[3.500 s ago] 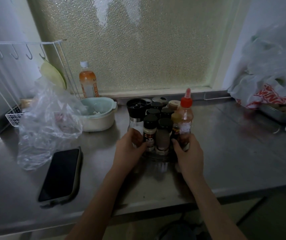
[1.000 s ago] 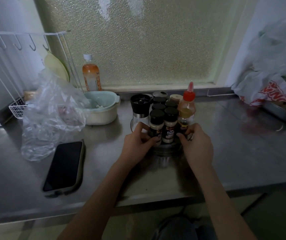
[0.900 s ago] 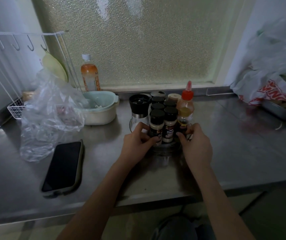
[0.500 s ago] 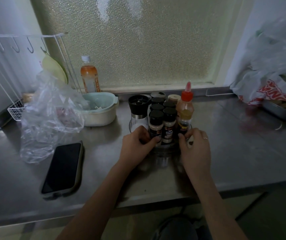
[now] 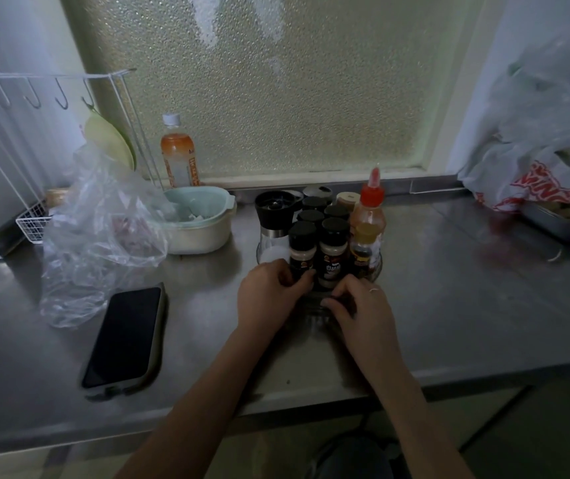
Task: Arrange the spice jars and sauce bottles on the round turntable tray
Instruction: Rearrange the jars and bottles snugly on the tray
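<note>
Several black-capped spice jars (image 5: 333, 247) stand packed together on a clear round turntable tray (image 5: 378, 267) in the middle of the steel counter. A black-topped grinder (image 5: 274, 223) stands at the tray's left. A sauce bottle with a red nozzle (image 5: 369, 219) stands at its right. My left hand (image 5: 269, 292) curls around the tray's front-left rim, against the front-left jar. My right hand (image 5: 363, 305) grips the tray's front rim just below the front jars. The tray's near edge is hidden by my fingers.
A dark phone (image 5: 126, 337) lies on the counter (image 5: 466, 305) at the left front. Behind it stand a crumpled clear plastic bag (image 5: 100, 243), a pale green bowl (image 5: 200, 219) and an orange drink bottle (image 5: 178, 157). A white wire rack (image 5: 35, 133) is far left; bags (image 5: 546, 167) are far right.
My right hand has slid leftward along the tray's rim from beside the sauce bottle to the front. The left hand stays at the front-left rim. The jars keep their places.
</note>
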Demonstrator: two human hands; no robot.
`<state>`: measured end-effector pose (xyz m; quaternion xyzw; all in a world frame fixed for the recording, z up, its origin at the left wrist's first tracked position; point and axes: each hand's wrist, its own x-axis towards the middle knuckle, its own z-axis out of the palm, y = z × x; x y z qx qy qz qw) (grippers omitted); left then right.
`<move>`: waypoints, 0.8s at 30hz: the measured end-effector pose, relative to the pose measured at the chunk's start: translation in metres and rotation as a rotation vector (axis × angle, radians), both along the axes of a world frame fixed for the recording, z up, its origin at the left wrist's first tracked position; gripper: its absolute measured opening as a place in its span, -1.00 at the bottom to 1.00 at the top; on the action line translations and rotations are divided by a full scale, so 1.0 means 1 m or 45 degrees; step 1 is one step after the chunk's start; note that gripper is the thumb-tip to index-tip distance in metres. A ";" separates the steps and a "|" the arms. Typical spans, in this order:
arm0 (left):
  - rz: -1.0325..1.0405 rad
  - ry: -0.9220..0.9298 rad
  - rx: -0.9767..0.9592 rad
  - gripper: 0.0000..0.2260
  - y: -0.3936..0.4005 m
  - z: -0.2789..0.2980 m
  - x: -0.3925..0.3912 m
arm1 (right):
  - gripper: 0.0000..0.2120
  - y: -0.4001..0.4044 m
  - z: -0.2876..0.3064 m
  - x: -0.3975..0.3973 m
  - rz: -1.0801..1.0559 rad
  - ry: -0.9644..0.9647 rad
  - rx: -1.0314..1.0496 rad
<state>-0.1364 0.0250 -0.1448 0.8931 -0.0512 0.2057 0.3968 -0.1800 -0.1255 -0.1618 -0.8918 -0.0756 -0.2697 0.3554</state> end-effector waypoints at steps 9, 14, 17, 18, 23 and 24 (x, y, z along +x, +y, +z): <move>-0.055 -0.136 0.040 -0.69 0.005 -0.002 0.001 | -0.80 0.000 -0.002 0.001 0.025 -0.019 0.039; -0.141 -0.317 0.143 -0.76 0.009 0.000 -0.011 | -0.80 -0.001 -0.005 0.004 0.003 -0.013 0.000; -0.307 -0.258 0.222 -0.76 0.010 -0.005 -0.010 | -0.80 -0.002 -0.004 0.011 -0.003 -0.007 -0.012; -0.336 -0.233 0.206 -0.77 0.010 -0.006 -0.007 | -0.81 -0.003 -0.003 0.015 -0.003 0.012 -0.012; -0.337 -0.119 0.067 -0.87 0.007 -0.005 0.018 | -0.80 -0.008 0.005 0.046 0.043 0.117 -0.026; -0.332 -0.107 0.073 -0.87 0.007 -0.004 0.023 | -0.81 -0.008 0.006 0.053 0.049 0.136 -0.027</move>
